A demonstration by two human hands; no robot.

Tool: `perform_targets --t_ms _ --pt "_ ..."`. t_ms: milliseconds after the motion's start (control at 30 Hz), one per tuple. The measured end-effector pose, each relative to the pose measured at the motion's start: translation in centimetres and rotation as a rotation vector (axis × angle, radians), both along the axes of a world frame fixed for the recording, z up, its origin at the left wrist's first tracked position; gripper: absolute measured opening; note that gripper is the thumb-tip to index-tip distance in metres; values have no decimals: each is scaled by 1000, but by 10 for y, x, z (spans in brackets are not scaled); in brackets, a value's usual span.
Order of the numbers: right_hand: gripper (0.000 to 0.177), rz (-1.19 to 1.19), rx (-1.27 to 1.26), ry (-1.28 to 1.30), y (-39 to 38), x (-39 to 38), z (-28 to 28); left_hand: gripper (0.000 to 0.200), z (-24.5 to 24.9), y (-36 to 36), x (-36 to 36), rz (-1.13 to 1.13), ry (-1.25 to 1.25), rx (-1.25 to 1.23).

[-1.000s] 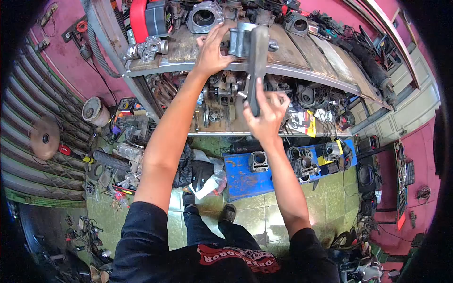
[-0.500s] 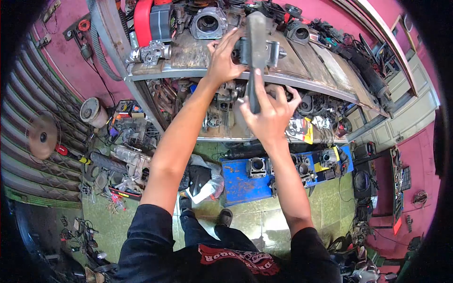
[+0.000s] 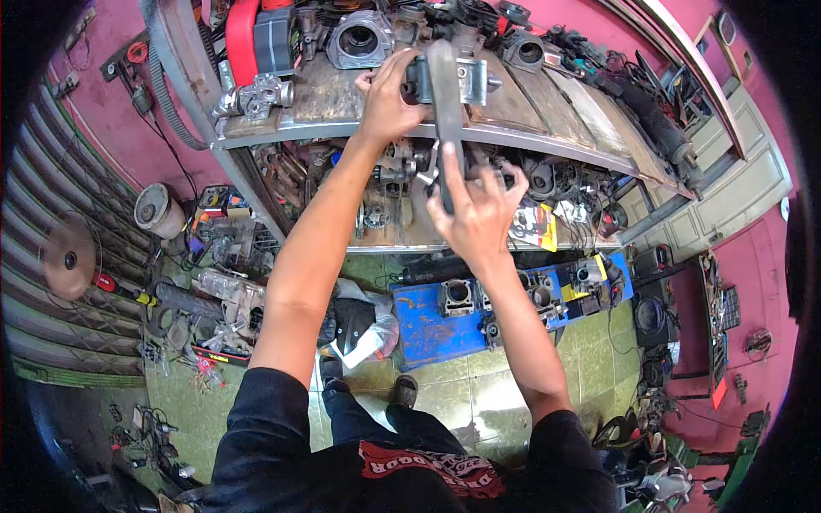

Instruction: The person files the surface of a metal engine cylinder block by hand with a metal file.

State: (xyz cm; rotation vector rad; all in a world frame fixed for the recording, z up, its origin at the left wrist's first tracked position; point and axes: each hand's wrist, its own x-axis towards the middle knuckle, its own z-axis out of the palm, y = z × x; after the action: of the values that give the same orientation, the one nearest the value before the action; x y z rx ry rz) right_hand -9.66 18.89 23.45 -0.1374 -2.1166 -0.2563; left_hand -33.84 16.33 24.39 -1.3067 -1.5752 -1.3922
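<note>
My left hand [image 3: 390, 104] is at the left end of a grey metal part [image 3: 472, 81] on the upper wooden shelf, its thumb and fingers closed round that end. In my right hand [image 3: 479, 209] is a long, flat grey file [image 3: 443, 81], smeared by motion, with a dark handle. The index finger lies stretched along the handle while the other fingers curl beside it. Pointing away from me, the blade crosses over the metal part and hides its middle.
An engine casing [image 3: 361, 41], a carburetor-like part [image 3: 256, 98] and another housing [image 3: 523, 51] stand on the shelf [image 3: 547, 107]. Below are crowded parts and a blue board [image 3: 428, 329] bearing a cylinder block [image 3: 457, 297]. A fan [image 3: 70, 258] is at left.
The file and my right hand have drawn back slightly towards me across the metal part. My left hand keeps its place on the part. The whole view has shifted a little.
</note>
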Motion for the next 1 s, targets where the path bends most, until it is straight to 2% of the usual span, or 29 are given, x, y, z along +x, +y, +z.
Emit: perform_targets --t_ms 67,267,367,500,567,667,767,900,1000 --pt "74 36 3 -52 -1 15 -21 84 1 -1 -4 13 13 -16" --pt "71 45 -20 -70 -3 4 11 84 -6 2 -8 -35 29 35" --pt "70 82 -7 -87 1 1 -1 84 -7 0 -9 8 72 -10" --pt "69 163 -134 -57 -3 19 -20 77 3 -12 0 -15 52 -60" --pt "70 208 -122 59 4 14 -11 77 6 -17 -3 15 39 -128" --pt "74 173 -162 98 16 -14 10 83 12 -26 -10 41 95 -206" --pt "72 175 -152 163 23 -27 -21 83 0 -25 -16 7 48 -163" --pt "78 239 -234 148 9 -3 -65 94 -3 -27 -12 51 134 -267" --pt "76 204 -205 210 17 -18 -28 98 -5 -27 -9 93 212 -296"
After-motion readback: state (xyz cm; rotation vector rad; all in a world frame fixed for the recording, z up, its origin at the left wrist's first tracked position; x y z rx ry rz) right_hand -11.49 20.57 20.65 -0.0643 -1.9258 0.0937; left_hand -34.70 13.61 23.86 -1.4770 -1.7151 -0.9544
